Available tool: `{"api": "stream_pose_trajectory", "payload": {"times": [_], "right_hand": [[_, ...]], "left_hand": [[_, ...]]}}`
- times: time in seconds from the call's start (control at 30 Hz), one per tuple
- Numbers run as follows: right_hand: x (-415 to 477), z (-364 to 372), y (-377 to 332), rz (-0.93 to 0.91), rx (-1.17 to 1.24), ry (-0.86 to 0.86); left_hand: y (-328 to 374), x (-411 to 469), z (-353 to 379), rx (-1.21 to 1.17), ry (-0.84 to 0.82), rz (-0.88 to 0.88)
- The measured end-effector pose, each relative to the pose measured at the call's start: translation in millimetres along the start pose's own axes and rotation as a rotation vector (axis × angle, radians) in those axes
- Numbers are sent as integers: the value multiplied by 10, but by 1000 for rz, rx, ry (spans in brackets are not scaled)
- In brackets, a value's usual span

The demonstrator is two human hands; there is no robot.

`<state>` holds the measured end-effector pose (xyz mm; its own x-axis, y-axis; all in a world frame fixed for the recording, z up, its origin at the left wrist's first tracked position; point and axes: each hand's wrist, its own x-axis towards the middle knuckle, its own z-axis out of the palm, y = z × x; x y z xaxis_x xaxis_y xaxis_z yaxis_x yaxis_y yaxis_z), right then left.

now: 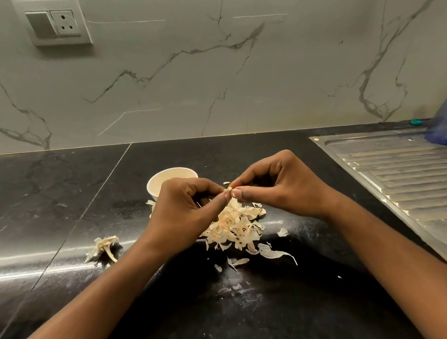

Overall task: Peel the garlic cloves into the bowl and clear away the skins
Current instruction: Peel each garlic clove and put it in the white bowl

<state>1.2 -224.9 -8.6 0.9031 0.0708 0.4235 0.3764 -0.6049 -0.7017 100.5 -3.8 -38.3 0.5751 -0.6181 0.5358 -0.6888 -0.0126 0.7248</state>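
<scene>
Nearest to you, the glossy black stone countertop (223, 310) is carrying a few loose papery skin flakes (272, 253), lying just in front of the main heap. Off to your left, well apart from that heap, a dried-out garlic bulb husk (103, 247) is sitting by itself. The pale, tan-tinged heap of garlic skins (232, 228) is lying directly beneath your hands.

Above it, your left hand (185, 209) and right hand (277, 185) are meeting fingertip to fingertip, each one pinching the small pale garlic clove (229, 190) between curled thumb and fingers. Only a sliver of the clove is showing, so I cannot tell which way its long axis is pointing.

Just behind your left hand, the small white round bowl (156, 185) is standing upright. Your knuckles are covering much of it, and I cannot tell what is inside.

Further right, the ribbed steel sink drainboard (397, 177) is holding a blurred blue plastic bottle (446, 126), with a small teal cap (415, 122) beside it. Behind everything, the grey-veined marble wall (213, 67) is carrying a white switch-and-socket plate (54, 24).
</scene>
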Motion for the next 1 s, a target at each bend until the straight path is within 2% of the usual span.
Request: {"api": "stream_pose_trajectory", "payload": {"times": [0.1,0.4,0.57,1.0], "right_hand": [[10,31,16,-21,-101,5],[19,42,32,-63,-157,-26],[28,35,28,-115,-171,-50],[42,87,29,-176,-291,5]], "left_hand": [[-1,0,5,27,13,35],[38,-4,2,95,28,95],[18,13,3,15,28,43],[-6,16,21,-12,38,-9]]}}
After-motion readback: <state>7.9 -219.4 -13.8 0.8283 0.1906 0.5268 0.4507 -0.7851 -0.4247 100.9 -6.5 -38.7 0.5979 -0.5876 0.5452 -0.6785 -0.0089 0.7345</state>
